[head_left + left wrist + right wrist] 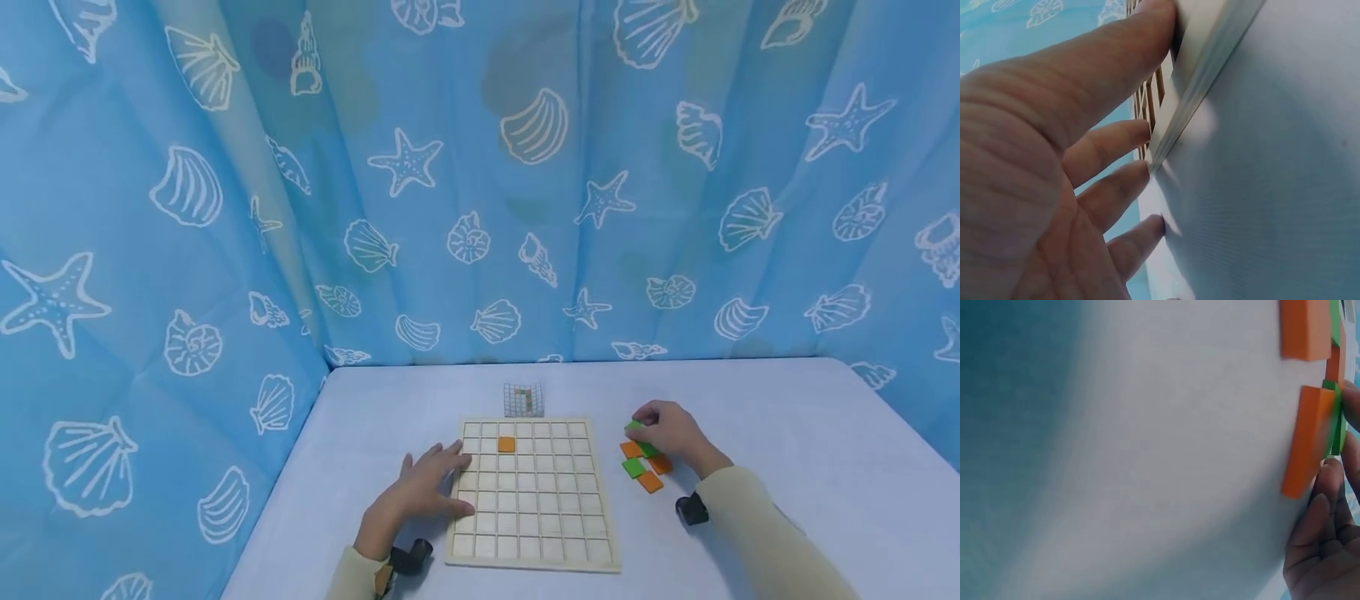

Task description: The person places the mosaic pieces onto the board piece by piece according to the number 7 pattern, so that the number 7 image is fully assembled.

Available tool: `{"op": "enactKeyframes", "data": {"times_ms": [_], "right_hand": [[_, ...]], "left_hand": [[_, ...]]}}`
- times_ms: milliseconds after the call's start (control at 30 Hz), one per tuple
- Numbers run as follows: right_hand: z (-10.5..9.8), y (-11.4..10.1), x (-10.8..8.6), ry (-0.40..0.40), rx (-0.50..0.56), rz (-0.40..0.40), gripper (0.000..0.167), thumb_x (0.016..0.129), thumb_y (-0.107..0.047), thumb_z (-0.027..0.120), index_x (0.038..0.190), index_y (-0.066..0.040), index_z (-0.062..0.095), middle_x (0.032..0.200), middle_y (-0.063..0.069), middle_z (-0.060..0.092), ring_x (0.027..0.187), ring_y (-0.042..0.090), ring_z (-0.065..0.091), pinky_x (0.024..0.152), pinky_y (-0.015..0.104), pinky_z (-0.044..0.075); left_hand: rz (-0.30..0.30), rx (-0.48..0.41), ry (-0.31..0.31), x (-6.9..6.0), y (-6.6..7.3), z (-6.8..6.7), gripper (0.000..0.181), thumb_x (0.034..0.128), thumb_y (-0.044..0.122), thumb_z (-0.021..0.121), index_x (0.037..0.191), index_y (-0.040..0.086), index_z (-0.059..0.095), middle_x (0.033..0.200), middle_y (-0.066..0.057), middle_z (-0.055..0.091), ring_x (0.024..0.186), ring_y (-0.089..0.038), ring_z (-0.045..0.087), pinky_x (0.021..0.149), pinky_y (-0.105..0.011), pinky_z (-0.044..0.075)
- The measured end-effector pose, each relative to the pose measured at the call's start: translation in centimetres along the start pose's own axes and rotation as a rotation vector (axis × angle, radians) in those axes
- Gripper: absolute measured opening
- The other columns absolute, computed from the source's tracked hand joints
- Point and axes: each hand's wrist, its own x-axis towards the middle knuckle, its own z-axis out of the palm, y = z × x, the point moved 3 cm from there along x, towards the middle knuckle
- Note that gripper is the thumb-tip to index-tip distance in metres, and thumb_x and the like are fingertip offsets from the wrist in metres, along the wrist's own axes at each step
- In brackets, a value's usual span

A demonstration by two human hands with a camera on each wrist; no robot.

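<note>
Well, one orange tile [507, 444] lies in the gridded board [527, 502] (near the far edge); the left hand [423, 490], fingers spread, touches its left edge; the right hand [673, 432] pinches a green tile [633, 426] beyond its right.

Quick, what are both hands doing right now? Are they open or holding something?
Left hand: open, resting at the left edge of the board.
Right hand: closed, pinching a green tile.
</note>
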Motion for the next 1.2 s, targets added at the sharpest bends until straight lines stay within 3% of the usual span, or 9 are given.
{"op": "enactKeyframes", "data": {"times_ms": [300,533,733,867,1200], "right_hand": [[-0.3,-0.6,0.2,-0.019,-0.078,-0.003,0.028,0.090,-0.015,0.067,0.113,-0.001,0.060,0.103,0.018,0.062,0.085,0.026,0.057,0.076,0.037,0.056],[-0.3,-3.6,-0.2,-0.011,-0.088,-0.103,0.021,0.090,-0.012,0.067,0.108,0.000,0.064,0.097,0.013,0.064,0.084,0.024,0.056,0.074,0.036,0.053],[1.7,-7.7,-0.6,-0.008,-0.073,-0.191,0.014,0.090,-0.013,0.069,0.100,-0.003,0.067,0.090,0.008,0.064,0.079,0.021,0.054,0.069,0.031,0.049],[3.3,-10.1,-0.4,-0.011,-0.046,-0.229,0.010,0.091,-0.008,0.065,0.100,-0.004,0.067,0.091,0.008,0.065,0.082,0.019,0.056,0.072,0.033,0.051],[7.3,-12.7,-1.1,-0.086,0.029,-0.315,0.005,0.090,-0.009,0.069,0.094,-0.006,0.069,0.086,0.003,0.067,0.078,0.013,0.061,0.074,0.032,0.054]], "left_hand": [[0.002,-0.011,-0.002,-0.2,-0.1,0.5,0.077,0.0757,0.043,0.084,0.142,0.015,0.054,0.160,-0.009,0.035,0.149,-0.040,0.024,0.116,-0.074,0.005],[-0.029,0.016,-0.016,-0.1,-0.2,0.8,0.078,0.0753,0.045,0.083,0.142,0.016,0.054,0.160,-0.008,0.035,0.150,-0.038,0.023,0.116,-0.073,0.005],[-0.013,0.008,-0.001,-0.4,-0.5,0.9,0.078,0.0768,0.045,0.082,0.143,0.016,0.053,0.161,-0.008,0.033,0.151,-0.038,0.022,0.117,-0.073,0.004],[-0.021,0.013,0.009,-0.6,-0.7,0.7,0.078,0.0770,0.045,0.082,0.143,0.017,0.052,0.161,-0.008,0.033,0.151,-0.038,0.022,0.117,-0.073,0.004],[-0.017,-0.003,0.007,-0.5,-0.4,0.9,0.077,0.0776,0.044,0.082,0.143,0.017,0.052,0.161,-0.007,0.033,0.151,-0.037,0.020,0.117,-0.072,0.002]]}}
